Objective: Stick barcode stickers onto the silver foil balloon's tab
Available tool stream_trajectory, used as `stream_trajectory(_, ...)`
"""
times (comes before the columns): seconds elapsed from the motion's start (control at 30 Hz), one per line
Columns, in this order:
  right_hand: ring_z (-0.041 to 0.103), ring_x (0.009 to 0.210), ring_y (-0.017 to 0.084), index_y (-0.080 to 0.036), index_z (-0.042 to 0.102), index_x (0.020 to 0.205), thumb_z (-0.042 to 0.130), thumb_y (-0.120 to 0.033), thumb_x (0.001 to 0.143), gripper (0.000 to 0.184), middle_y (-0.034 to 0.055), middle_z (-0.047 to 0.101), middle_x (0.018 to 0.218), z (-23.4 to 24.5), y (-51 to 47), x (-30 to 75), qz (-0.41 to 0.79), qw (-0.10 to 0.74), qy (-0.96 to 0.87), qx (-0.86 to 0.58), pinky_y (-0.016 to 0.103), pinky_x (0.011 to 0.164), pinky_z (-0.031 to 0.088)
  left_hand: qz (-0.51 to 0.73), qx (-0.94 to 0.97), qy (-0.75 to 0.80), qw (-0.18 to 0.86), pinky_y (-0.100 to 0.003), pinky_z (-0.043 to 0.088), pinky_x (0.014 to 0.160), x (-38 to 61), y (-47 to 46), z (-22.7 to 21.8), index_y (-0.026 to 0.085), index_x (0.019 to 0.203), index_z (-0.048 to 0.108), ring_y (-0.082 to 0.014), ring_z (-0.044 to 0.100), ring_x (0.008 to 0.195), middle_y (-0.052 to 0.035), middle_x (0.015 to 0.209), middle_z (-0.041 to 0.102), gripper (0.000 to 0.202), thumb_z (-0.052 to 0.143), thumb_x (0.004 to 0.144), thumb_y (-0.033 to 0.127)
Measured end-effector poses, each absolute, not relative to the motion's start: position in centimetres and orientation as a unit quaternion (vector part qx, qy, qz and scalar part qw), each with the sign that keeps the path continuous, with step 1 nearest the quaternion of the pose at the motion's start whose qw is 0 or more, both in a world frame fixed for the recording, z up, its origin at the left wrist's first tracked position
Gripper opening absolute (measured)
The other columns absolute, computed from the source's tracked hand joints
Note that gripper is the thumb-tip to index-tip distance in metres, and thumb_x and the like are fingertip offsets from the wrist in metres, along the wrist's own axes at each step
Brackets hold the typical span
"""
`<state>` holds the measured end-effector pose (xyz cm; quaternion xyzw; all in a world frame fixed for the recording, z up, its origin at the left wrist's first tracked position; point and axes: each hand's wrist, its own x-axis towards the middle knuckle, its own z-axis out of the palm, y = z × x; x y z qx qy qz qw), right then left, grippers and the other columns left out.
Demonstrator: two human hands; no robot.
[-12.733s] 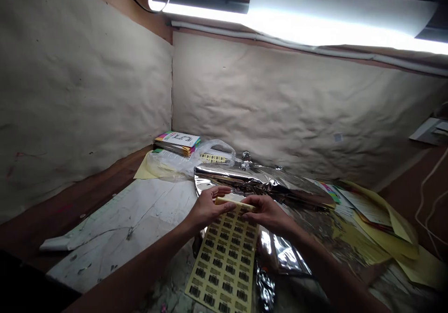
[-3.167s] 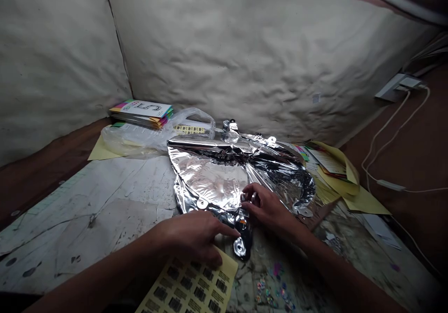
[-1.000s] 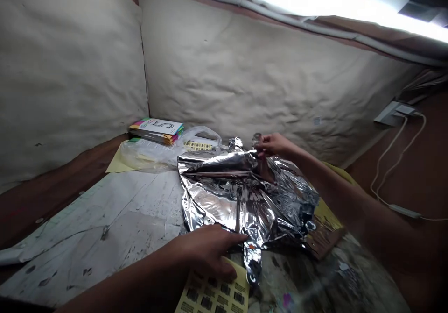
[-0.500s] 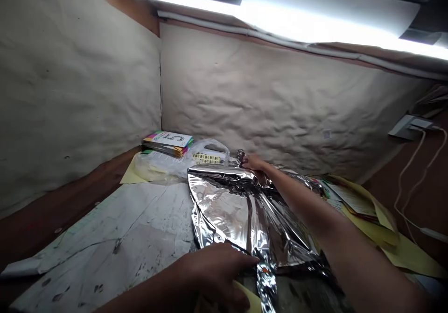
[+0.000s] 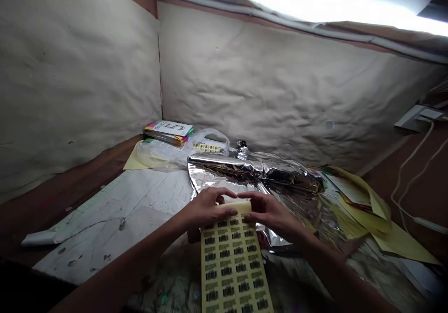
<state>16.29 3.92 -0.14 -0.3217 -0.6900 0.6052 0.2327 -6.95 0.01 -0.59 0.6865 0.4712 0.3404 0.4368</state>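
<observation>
A yellow sheet of barcode stickers hangs toward me from both hands, its printed rows facing up. My left hand grips its top left edge, thumb on the printed face. At the top right corner, my right hand pinches the sheet in the same way. The fingertips of the two hands nearly meet above the top edge. Just behind them lies a crumpled silver foil bag, partly covered by my hands. A small bunched foil knob sticks up at its far side.
Colourful cards are stacked at the back left, beside a clear plastic bag and another sticker sheet. Yellow envelopes with papers lie at the right. White cables hang by the right wall. A lamp glows overhead.
My right hand has let go of the foil at the back and come forward. Both hands now hold the yellow sticker sheet, raised in front of the foil. The view has tilted down slightly.
</observation>
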Motion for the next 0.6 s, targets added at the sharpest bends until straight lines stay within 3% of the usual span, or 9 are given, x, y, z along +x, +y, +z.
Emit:
stream_trajectory(0.1, 0.066, 0.084, 0.02, -0.016, 0.064, 0.112, 0.08, -0.038, 0.069, 0.05, 0.0056, 0.07, 0.093, -0.7, 4.4, 16.8, 0.602, 0.305, -0.643, -0.362, 0.031, 0.073, 0.053, 0.398, 0.61, 0.451, 0.516, -0.027, 0.05, 0.067, -7.3, 0.6, -1.0, 0.019, 0.123, 0.059, -0.0193, 0.063, 0.08, -0.003, 0.089, 0.063, 0.065, 0.082, 0.064, 0.035)
stream_trajectory(0.2, 0.066, 0.076, 0.019, -0.015, 0.064, 0.109, 0.08, -0.04, 0.068, 0.05, 0.0057, 0.071, 0.086, -0.3, 5.5, 17.3, 0.595, 0.32, -0.626, -0.389, 0.029, 0.065, 0.053, 0.443, 0.547, 0.429, 0.566, -0.035, 0.054, 0.076, -7.5, 0.9, -1.2, 0.017, 0.124, 0.055, -0.025, 0.064, 0.093, -0.0095, 0.105, 0.065, 0.071, 0.085, 0.061, 0.028)
stream_trajectory(0.4, 0.065, 0.067, 0.017, -0.012, 0.065, 0.108, 0.072, -0.047, 0.075, 0.048, 0.0066, 0.07, 0.081, -0.4, 5.9, 17.7, 0.599, 0.307, -0.617, -0.406, 0.028, 0.056, 0.051, 0.488, 0.518, 0.44, 0.547, -0.038, 0.056, 0.07, -6.9, 0.9, -1.3, 0.012, 0.116, 0.057, -0.0252, 0.069, 0.08, -0.0103, 0.086, 0.071, 0.053, 0.078, 0.072, 0.034)
stream_trajectory(0.6, 0.065, 0.093, 0.02, -0.021, 0.061, 0.119, 0.076, -0.039, 0.074, 0.051, 0.0081, 0.066, 0.114, -1.0, 5.9, 17.6, 0.569, 0.33, -0.665, -0.353, 0.033, 0.08, 0.054, 0.491, 0.578, 0.436, 0.485, -0.032, 0.055, 0.07, -6.5, 0.4, -0.9, 0.011, 0.092, 0.067, -0.0221, 0.068, 0.08, -0.0084, 0.085, 0.071, 0.028, 0.071, 0.079, 0.034)
